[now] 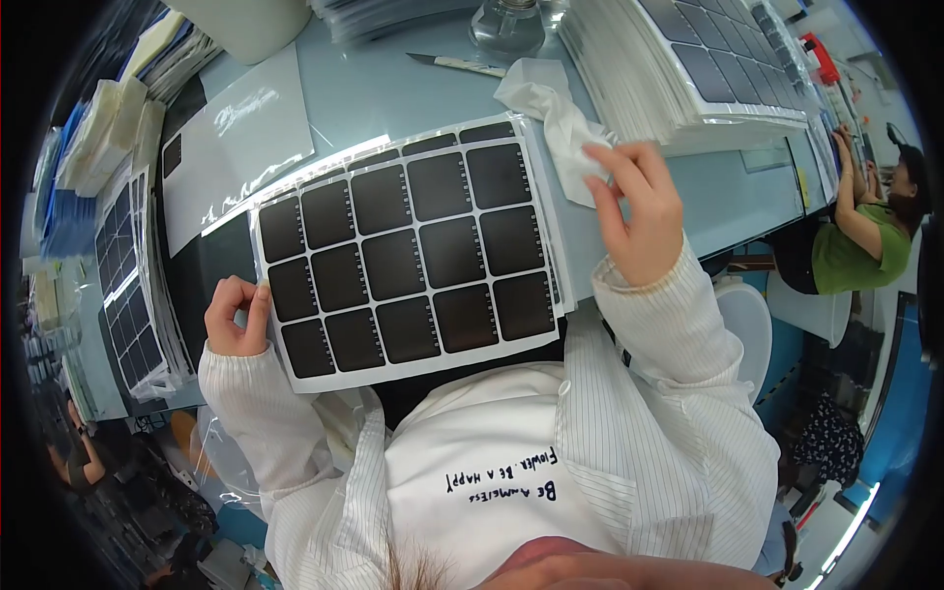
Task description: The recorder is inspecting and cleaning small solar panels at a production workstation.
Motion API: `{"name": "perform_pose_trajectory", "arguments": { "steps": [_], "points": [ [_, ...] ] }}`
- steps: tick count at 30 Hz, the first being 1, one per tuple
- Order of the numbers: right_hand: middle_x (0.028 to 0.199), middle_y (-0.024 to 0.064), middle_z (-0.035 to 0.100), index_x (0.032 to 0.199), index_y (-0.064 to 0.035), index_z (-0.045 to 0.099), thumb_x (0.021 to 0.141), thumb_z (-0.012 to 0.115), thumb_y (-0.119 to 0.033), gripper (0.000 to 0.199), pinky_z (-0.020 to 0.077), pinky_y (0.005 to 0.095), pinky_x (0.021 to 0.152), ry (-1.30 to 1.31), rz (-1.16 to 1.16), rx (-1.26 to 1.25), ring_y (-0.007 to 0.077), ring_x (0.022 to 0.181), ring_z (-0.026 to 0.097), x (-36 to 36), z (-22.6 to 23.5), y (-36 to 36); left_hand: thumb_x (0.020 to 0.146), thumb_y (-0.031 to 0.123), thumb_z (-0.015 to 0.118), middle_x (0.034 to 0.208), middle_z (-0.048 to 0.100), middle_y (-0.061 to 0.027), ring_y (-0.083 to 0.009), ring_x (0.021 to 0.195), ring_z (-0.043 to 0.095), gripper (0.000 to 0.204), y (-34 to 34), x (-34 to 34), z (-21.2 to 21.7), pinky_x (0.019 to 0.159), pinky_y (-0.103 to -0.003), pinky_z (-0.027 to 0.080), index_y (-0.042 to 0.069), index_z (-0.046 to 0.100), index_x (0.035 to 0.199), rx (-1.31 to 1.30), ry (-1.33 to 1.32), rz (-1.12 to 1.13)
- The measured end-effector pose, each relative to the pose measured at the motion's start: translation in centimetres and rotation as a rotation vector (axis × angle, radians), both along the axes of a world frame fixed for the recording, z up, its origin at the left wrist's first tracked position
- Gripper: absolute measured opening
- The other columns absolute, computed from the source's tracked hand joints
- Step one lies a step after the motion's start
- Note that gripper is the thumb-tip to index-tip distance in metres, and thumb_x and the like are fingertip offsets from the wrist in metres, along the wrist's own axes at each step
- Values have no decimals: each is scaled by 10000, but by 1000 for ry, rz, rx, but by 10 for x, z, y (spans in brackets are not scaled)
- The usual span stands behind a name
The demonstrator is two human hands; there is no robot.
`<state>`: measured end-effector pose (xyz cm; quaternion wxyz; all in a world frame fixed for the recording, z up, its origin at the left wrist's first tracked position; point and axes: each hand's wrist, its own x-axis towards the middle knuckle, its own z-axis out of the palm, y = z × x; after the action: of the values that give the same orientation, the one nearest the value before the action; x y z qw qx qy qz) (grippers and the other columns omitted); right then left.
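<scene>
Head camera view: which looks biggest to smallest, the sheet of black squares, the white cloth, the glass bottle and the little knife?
1. Sheet of black squares, by far the largest.
2. White cloth, held in the right hand.
3. Glass bottle and knife: both small and far back, bottle partly cut off, so unranked.

Flat white sheet point(408, 258) of black squares; crumpled cloth point(551, 108)

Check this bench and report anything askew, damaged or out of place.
The sheet of black squares lies tilted, its near edge overhanging the table. The left hand pinches its left edge; the right hand holds a crumpled white cloth. Nothing looks damaged.
</scene>
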<state>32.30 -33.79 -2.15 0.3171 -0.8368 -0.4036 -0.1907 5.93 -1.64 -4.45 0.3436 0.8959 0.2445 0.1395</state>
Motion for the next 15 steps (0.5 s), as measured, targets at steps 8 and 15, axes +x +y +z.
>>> {"name": "perform_pose_trajectory", "arguments": {
  "steps": [8,15],
  "points": [
    [804,61,522,1035,27,605,780,630,-15,260,352,194,537,727,180,-77,76,545,427,-31,2,-13,755,185,686,682,381,-37,-147,610,367,304,-2,18,5,566,-263,327,23,434,708,65,38,24],
    [802,53,541,1062,50,586,792,621,3,277,380,185,527,691,194,-34,69,569,462,-40,12,-9,743,236,717,700,398,-36,-144,624,365,347,-3,16,5,572,-260,332,27,441,765,85,36,67]
  ]
}}
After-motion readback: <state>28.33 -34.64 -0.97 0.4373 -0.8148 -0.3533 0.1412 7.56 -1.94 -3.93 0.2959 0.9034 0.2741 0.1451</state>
